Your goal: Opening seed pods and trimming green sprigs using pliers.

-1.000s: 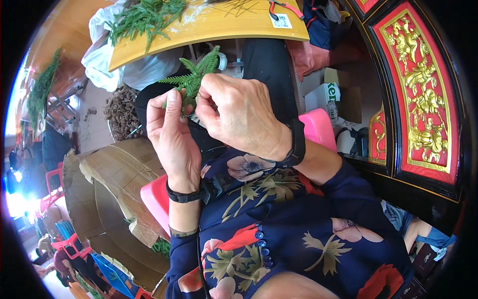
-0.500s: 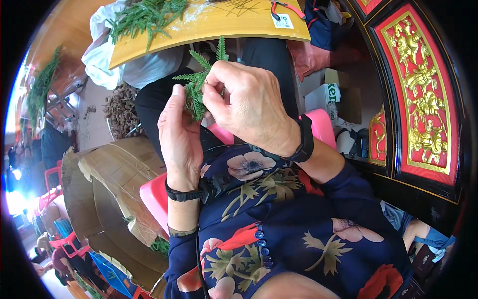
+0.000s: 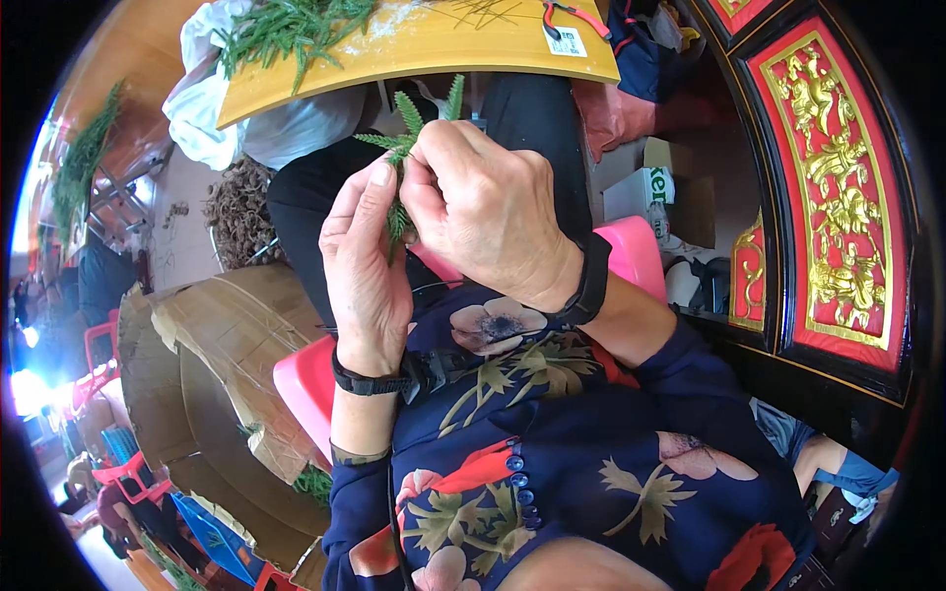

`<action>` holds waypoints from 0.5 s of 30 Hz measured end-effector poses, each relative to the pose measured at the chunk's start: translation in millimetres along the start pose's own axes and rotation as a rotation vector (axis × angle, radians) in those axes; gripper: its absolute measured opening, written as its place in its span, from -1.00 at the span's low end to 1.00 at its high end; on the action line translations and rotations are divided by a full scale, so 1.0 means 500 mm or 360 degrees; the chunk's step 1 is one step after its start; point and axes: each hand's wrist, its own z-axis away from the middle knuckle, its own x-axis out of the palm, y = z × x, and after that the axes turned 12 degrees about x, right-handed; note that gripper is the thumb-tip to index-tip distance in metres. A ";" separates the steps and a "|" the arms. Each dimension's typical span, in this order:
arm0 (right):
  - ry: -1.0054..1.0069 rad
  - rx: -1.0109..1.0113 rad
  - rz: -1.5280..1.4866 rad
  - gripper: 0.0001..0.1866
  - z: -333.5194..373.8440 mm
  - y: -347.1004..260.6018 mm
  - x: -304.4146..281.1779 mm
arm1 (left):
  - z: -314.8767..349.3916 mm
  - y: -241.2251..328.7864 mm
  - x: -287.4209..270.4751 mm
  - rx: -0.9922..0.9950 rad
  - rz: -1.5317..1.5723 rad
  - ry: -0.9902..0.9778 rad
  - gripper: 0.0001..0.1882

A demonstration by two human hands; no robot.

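Observation:
A green fern-like sprig (image 3: 408,116) stands up between my hands over my lap, its leaf tips spreading above my fingers. My left hand (image 3: 367,251) is closed on it, with the thumb pressed against its stem and the lower leaves hanging beside the palm. My right hand (image 3: 483,202) is curled in a pinch right against the sprig's middle. Whatever lies between the right fingertips is hidden by the knuckles. More green sprigs (image 3: 296,37) lie heaped on the yellow table (image 3: 414,61) just beyond.
Red-handled pliers (image 3: 579,18) and thin dark wires (image 3: 478,10) lie on the table. A torn cardboard box (image 3: 197,394) stands at my left, near a heap of brown dried stuff (image 3: 241,212). A red and gold carved panel (image 3: 838,197) rises on the right.
My left hand has moved up and right, and its thumb has closed onto the sprig. The sprig has shifted slightly right. My right hand stays pinched with little movement.

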 end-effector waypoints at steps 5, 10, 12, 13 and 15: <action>-0.0067 0.0066 -0.0043 -0.83 0.005 -0.003 0.006 | 0.004 -0.005 -0.001 -0.0038 0.0085 0.0115 -0.82; -0.0125 0.0083 -0.0133 -0.82 0.004 -0.003 0.000 | -0.001 -0.010 -0.009 -0.0014 0.0146 0.0204 -0.78; -0.0154 0.0096 -0.0179 -0.82 0.001 0.000 -0.002 | 0.000 -0.005 -0.004 -0.0034 0.0134 0.0215 -0.79; -0.0169 0.0102 -0.0202 -0.82 -0.001 0.001 -0.003 | 0.000 -0.002 -0.001 -0.0053 0.0122 0.0226 -0.79; -0.0143 0.0093 -0.0204 -0.82 -0.003 0.006 0.000 | 0.001 -0.001 -0.001 -0.0073 0.0109 0.0237 -0.80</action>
